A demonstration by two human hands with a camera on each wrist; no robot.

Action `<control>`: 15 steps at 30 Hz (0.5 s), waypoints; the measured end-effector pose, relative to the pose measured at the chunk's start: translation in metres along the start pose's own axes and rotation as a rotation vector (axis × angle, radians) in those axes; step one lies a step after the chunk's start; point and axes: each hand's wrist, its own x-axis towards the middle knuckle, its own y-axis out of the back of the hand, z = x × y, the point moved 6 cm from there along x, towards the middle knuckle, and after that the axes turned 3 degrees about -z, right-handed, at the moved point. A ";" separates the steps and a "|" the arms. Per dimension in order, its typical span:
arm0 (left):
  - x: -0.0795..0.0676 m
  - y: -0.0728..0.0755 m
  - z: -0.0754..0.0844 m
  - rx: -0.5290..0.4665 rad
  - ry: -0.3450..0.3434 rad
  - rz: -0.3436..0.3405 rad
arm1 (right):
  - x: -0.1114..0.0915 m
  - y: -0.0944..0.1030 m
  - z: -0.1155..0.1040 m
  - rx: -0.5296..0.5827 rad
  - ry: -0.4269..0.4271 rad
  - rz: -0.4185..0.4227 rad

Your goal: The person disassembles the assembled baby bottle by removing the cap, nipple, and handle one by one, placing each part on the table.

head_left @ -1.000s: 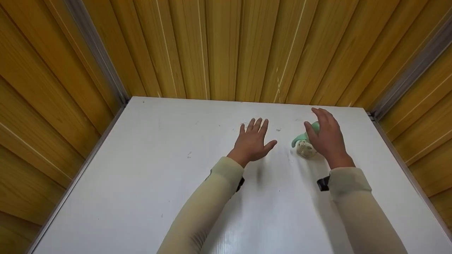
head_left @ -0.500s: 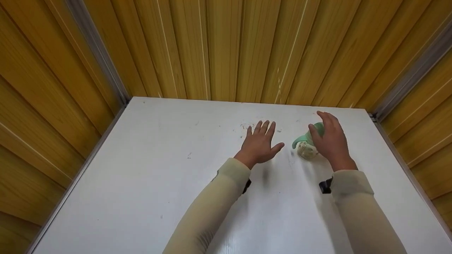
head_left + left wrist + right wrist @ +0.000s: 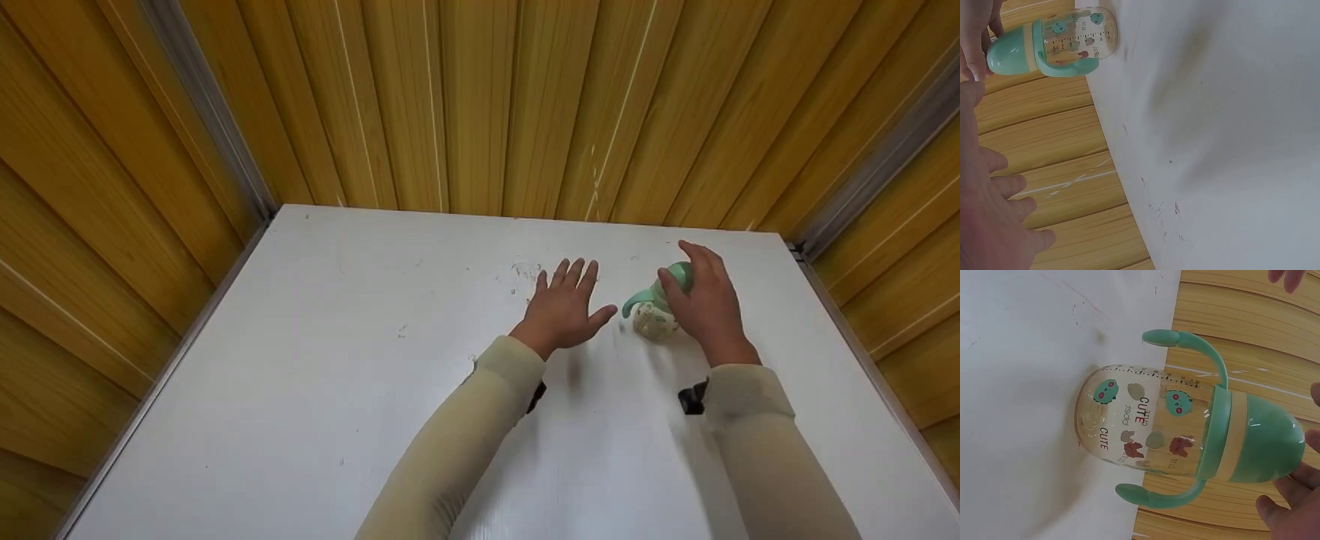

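Note:
A clear baby bottle (image 3: 1134, 416) with a green cap, two green handles and printed cartoon figures stands upright on the white table (image 3: 300, 390), towards the far right. My right hand (image 3: 703, 304) is beside the green cap (image 3: 680, 276), thumb and fingers loosely arched around it. In the right wrist view, its fingers (image 3: 1292, 489) are right at the cap's end and partly hidden behind it. To the left of the bottle, my left hand (image 3: 564, 315) hovers palm down over the table, fingers spread and holding nothing; its thumb points towards the nearer handle (image 3: 636, 301).
Yellow wood-patterned panels (image 3: 480, 105) rise behind the table and along both sides, with grey metal posts (image 3: 217, 112) at the corners. Small dark scuff marks (image 3: 525, 270) dot the tabletop near the far edge.
My left hand has moved right, closer to the bottle. My right hand has shifted slightly right and nearer to me, beside the cap. The bottle stays standing in its place.

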 end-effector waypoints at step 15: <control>0.010 -0.003 0.010 -0.011 -0.003 -0.020 | 0.002 -0.008 0.012 0.026 -0.048 -0.039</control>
